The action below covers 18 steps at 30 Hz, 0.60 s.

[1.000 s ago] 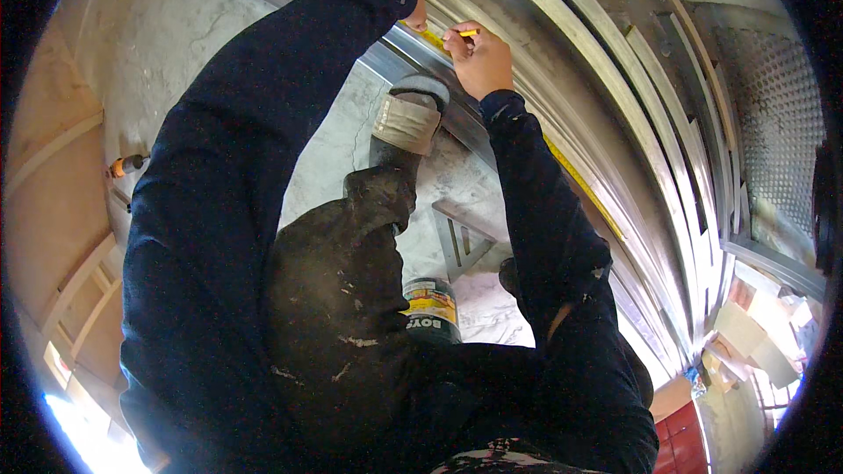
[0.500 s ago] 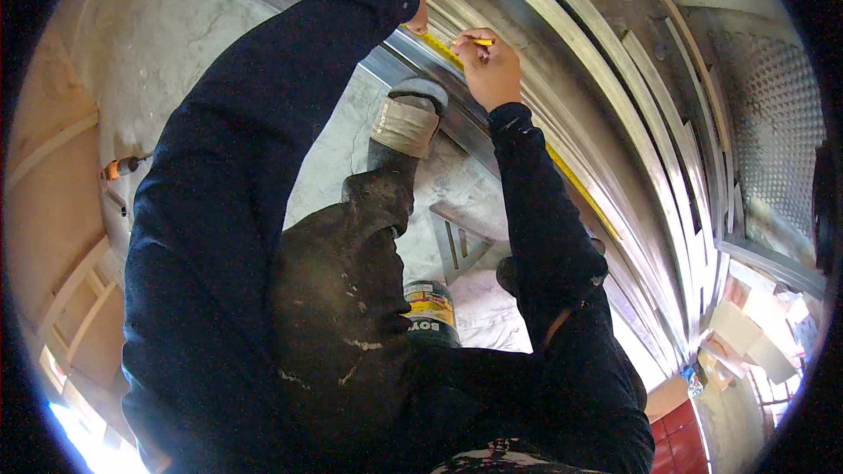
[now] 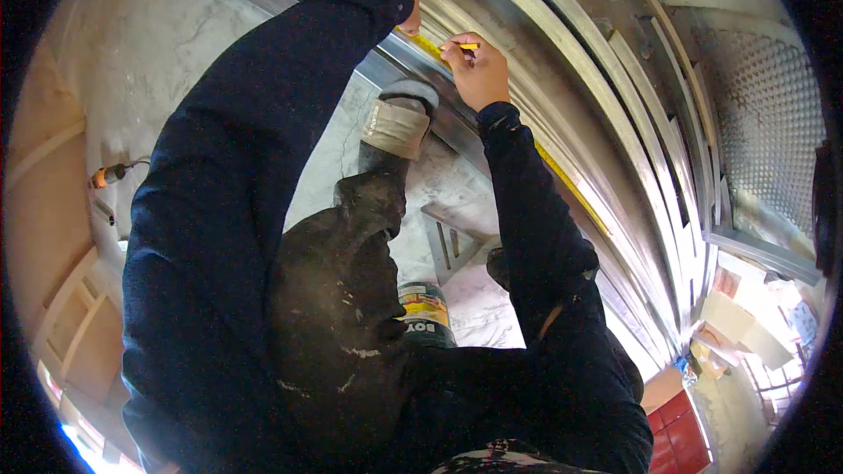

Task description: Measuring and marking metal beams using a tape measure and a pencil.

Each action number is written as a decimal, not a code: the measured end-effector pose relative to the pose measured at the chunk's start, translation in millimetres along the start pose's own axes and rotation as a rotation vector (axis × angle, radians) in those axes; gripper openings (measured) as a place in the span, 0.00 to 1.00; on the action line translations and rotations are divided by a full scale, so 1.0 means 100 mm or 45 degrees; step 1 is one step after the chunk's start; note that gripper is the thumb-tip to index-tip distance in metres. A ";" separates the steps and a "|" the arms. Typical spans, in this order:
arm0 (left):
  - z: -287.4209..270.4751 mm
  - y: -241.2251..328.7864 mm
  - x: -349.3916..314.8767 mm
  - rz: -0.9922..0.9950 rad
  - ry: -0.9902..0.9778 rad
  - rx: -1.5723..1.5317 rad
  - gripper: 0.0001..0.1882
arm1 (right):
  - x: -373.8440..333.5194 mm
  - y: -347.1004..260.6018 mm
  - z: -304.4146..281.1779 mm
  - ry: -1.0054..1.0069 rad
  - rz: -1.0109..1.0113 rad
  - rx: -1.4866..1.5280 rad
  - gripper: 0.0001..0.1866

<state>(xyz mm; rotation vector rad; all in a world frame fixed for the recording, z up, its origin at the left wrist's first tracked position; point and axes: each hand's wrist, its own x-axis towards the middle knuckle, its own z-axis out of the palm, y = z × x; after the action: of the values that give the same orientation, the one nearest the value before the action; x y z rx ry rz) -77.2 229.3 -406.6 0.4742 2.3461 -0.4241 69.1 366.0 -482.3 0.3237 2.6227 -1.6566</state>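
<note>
My left hand (image 3: 406, 10) is at the top middle, bent over the long metal profiles. Its fingers are partly hidden by the dark sleeve and look closed on the yellow tape measure blade (image 3: 427, 45). Just to the right, my right hand (image 3: 481, 77) pinches a short yellow pencil (image 3: 469, 46) close above the blade. The tape runs beneath my right forearm and shows again on its far side, lying along a profile. A shiny grey metal profile (image 3: 386, 66) lies beside the tape, on the side nearer my shoe.
Several long metal bars (image 3: 562, 31) curve along the right. A bucket (image 3: 426, 312) stands below me, near a flat triangular piece (image 3: 446, 241) on the concrete floor. An orange-and-black power tool (image 3: 110, 175) lies left. A dimpled metal sheet (image 3: 764, 114) is at far right.
The whole view has shifted slightly. My right hand with the pencil has moved a little left along the tape, toward my left hand, which stays in place.
</note>
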 end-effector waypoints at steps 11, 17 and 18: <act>-0.01 0.01 -0.05 0.026 0.050 0.010 0.32 | 0.01 0.01 -0.01 -0.039 -0.005 -0.137 0.08; -0.04 -0.03 -0.04 0.056 0.047 -0.033 0.32 | 0.09 -0.07 -0.01 0.391 -0.432 -0.525 0.08; -0.04 -0.03 -0.04 0.054 0.048 -0.033 0.32 | 0.07 -0.10 -0.01 0.390 -0.434 -0.524 0.08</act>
<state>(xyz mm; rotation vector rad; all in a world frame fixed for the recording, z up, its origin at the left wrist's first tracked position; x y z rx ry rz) -77.6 227.3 -400.4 0.5226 2.3703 -0.3675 60.8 364.5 -473.9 0.1273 3.3154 -1.1513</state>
